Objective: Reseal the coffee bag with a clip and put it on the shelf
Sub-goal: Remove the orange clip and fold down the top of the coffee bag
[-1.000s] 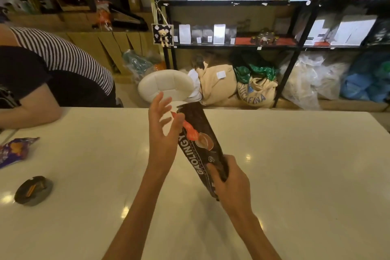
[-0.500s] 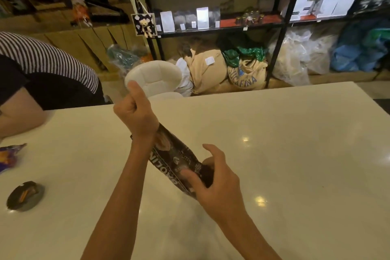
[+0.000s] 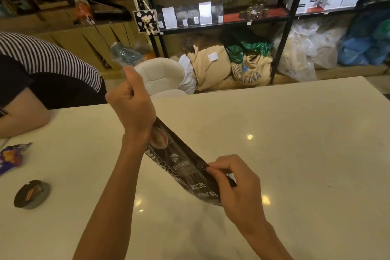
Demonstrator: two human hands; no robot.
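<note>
Over the middle of the white counter (image 3: 295, 154) a person holds a dark coffee bag (image 3: 183, 164) slanted in the air, one end up and away, the other end low and toward them. The left hand (image 3: 132, 104) is curled into a fist around the far, upper end of the bag, thumb pointing up, so that end is hidden inside the closed fingers; whether a clip sits in there I cannot tell. The right hand (image 3: 236, 188) pinches the near, lower end between thumb and bent fingers, with the bag's bottom edge close above the counter, though contact is hard to judge. A printed coffee cup and white lettering show on the bag's face between the two hands. Off to the left on the counter lie a small round dark dish (image 3: 31, 194) and, beyond it at the edge of view, a purple snack wrapper (image 3: 10, 158). Another person in a striped top (image 3: 48, 59) leans an arm on the counter's far left corner. Behind the counter stands a black metal shelf (image 3: 221, 24) carrying rows of white and grey pouches, well apart from the bag, with burlap sacks (image 3: 249, 69) and a white stool (image 3: 160, 74) on the floor below it.
</note>
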